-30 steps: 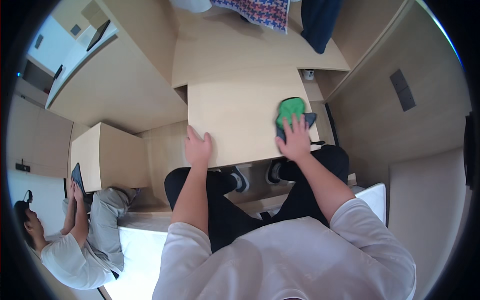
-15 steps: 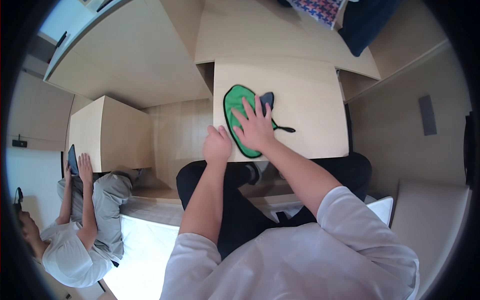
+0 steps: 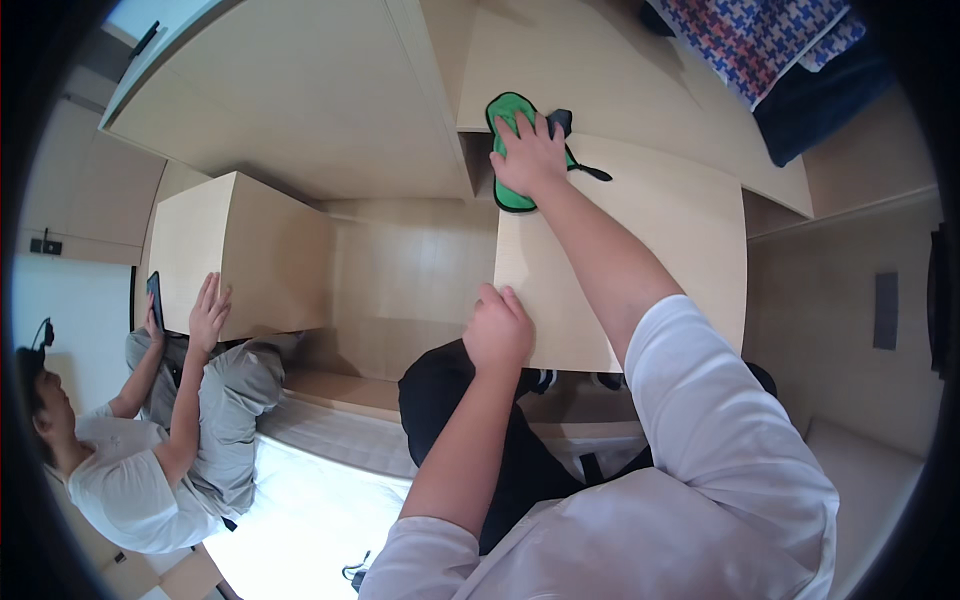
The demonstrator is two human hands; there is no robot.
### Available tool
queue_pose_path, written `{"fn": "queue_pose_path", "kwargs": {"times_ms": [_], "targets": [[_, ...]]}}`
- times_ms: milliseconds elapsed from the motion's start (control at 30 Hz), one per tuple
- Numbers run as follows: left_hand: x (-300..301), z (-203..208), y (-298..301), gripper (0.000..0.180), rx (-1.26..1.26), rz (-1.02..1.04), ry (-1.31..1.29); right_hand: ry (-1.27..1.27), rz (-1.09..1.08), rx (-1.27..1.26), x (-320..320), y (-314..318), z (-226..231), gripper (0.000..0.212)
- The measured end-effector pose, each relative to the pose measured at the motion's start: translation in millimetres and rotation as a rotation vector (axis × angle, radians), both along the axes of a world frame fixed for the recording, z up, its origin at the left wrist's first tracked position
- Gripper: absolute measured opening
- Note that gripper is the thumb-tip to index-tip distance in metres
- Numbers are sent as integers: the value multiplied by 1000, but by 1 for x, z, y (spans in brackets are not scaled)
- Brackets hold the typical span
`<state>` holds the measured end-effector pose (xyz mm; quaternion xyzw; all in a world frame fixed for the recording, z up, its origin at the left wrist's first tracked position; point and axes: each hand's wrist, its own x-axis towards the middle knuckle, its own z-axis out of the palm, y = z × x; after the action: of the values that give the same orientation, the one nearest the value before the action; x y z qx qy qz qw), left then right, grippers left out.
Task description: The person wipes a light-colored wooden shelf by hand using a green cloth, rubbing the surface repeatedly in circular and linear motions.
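A green cloth (image 3: 515, 198) with black edging lies at the far left corner of a pale wooden table (image 3: 670, 270). Part of it is folded over, showing a dark grey side, and a black loop trails to the right. My right hand (image 3: 534, 158) rests flat on the cloth with its fingers spread, the arm stretched far forward. At the near left edge of the table, my left hand (image 3: 498, 328) is closed around the board's edge; its fingertips are partly hidden.
Beyond the table is a wooden ledge (image 3: 620, 75) with a checkered cloth (image 3: 750, 45) and dark blue fabric (image 3: 825, 110). To the left, another person (image 3: 130, 480) sits at a wooden box-like table (image 3: 190, 250), holding a dark phone (image 3: 154, 298). My knees are under the table.
My right hand has slid the cloth away from me to the table's far left corner. My left hand stays at the left edge, while the whole view has shifted.
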<state>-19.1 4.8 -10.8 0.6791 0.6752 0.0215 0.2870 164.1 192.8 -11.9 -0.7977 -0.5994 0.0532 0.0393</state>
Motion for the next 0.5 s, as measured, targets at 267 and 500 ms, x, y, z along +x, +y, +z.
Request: {"fn": "queue_pose_path", "kwargs": {"times_ms": [267,500], "targets": [[-3,0,-15,56,121,88,-196,-24,151,54,-38,-82,-8,69],[-20,-41,-14,56,587,96,-518,-11,372,118,-90,-214,-15,66]]}}
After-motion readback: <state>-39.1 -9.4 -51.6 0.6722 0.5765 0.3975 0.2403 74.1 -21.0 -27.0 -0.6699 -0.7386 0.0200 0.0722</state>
